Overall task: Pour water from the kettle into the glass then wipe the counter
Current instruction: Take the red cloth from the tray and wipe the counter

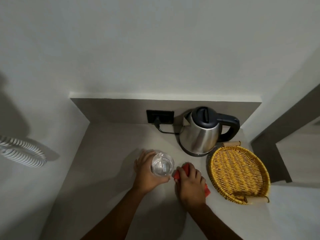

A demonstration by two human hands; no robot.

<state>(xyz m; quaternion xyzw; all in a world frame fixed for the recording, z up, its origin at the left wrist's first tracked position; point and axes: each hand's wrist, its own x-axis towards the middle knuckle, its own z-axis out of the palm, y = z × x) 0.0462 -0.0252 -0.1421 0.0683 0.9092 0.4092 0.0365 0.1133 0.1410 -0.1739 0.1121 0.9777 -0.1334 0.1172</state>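
A clear glass (162, 164) with water in it is gripped from the left by my left hand (147, 172); whether it rests on the grey counter (110, 153) I cannot tell. My right hand (189, 182) presses flat on a red cloth (185, 168) lying on the counter just right of the glass; most of the cloth is hidden under the hand. The steel kettle (200, 134) with a black lid and handle stands upright on its base at the back, beyond both hands.
A yellow wicker tray (239, 174) with wooden handles lies to the right of the cloth. The kettle's cord runs to a black wall socket (160, 116) behind. Walls enclose the counter at the left and back; its right edge drops off past the tray.
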